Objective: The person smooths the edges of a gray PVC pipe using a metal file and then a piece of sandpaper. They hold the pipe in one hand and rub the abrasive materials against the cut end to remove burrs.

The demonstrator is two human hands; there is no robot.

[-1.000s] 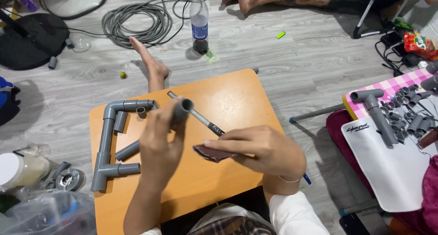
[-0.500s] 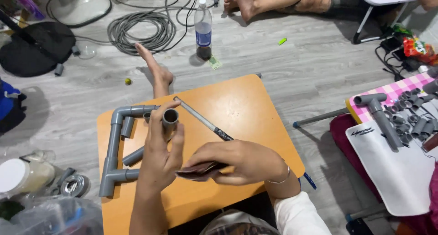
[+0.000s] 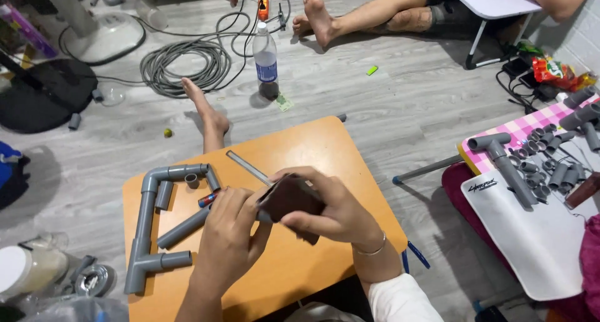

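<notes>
My left hand (image 3: 230,237) grips a short grey pipe (image 3: 265,216), of which only a sliver shows. My right hand (image 3: 334,214) holds a dark brown sheet (image 3: 289,196), like sandpaper, folded over the pipe's end. Both hands meet above the middle of the small orange table (image 3: 325,144). On the table's left lies a grey pipe assembly (image 3: 147,216) with elbows and a tee. Inside its frame lie a loose pipe (image 3: 181,228), a shorter piece (image 3: 164,195) and a small coupling (image 3: 192,179). A metal ruler (image 3: 247,167) and a red-and-blue marker (image 3: 208,200) lie just beyond my hands.
A bare foot (image 3: 209,115) rests past the table's far edge. A water bottle (image 3: 265,56), a coiled grey cable (image 3: 187,65) and another person's feet (image 3: 319,15) are on the floor beyond. At right stand a pink checkered table (image 3: 531,125) with several grey fittings and a white mat (image 3: 537,234).
My left hand has lowered the short pipe from upright to meet my right hand. The dark sheet now covers the pipe's end. The view has shifted slightly.
</notes>
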